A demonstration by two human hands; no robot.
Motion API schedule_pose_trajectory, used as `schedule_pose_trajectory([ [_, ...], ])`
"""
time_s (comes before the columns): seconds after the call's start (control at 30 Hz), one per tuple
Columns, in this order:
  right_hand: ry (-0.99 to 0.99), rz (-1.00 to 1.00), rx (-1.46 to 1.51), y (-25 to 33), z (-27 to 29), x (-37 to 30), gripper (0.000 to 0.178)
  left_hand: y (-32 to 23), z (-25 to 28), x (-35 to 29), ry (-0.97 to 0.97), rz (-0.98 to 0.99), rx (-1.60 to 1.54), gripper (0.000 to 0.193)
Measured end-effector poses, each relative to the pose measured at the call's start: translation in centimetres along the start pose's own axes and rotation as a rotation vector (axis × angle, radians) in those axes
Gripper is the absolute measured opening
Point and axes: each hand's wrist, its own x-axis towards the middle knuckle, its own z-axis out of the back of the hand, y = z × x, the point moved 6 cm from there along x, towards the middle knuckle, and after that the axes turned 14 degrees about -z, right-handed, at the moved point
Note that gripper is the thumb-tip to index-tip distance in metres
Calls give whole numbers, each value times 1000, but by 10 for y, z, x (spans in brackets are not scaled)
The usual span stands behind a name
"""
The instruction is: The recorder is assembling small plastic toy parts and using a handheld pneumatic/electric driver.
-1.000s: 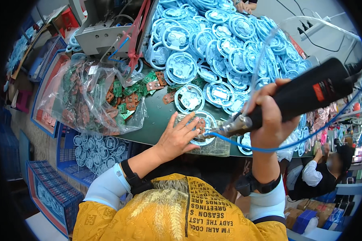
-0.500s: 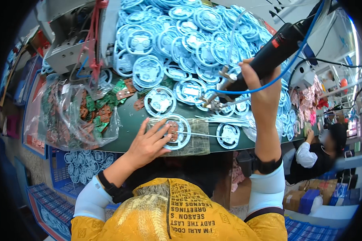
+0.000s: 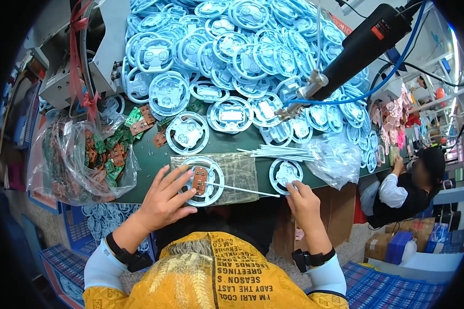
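On a worn mat lies a pale-blue toy steering wheel part with a brown circuit board in it. A thin pale stick runs from the board toward the right. My left hand rests at the wheel's left side, fingers spread, tips by the board. My right hand has its fingertips at the lower right edge of a smaller pale-blue round part; no grip on it shows. A black power screwdriver hangs above the table at the right, out of my hands.
A large heap of pale-blue wheels covers the back. A clear bag of green and brown circuit boards lies left. Pale sticks and a clear plastic bag lie right. Another person sits at the far right.
My right hand has let go of the screwdriver and come down to the smaller round part. The screwdriver now hangs by itself. My left hand stays at the wheel; the whole view has shifted slightly.
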Motion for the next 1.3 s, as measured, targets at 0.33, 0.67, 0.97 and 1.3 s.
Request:
schedule_pose_trajectory([
  [0.33,-32,-617,1056,-48,25,37,22,33,0,-6,-174,700,-396,43],
  [0.67,570,-101,974,92,17,83,22,43,-27,-13,-198,865,-871,42],
  [0.97,232,802,208,246,51,92,42,37,-19,-12,-193,923,-904,27],
  [1.3,192,398,361,198,-3,91,63,39,-24,-14,-225,872,-955,30],
])
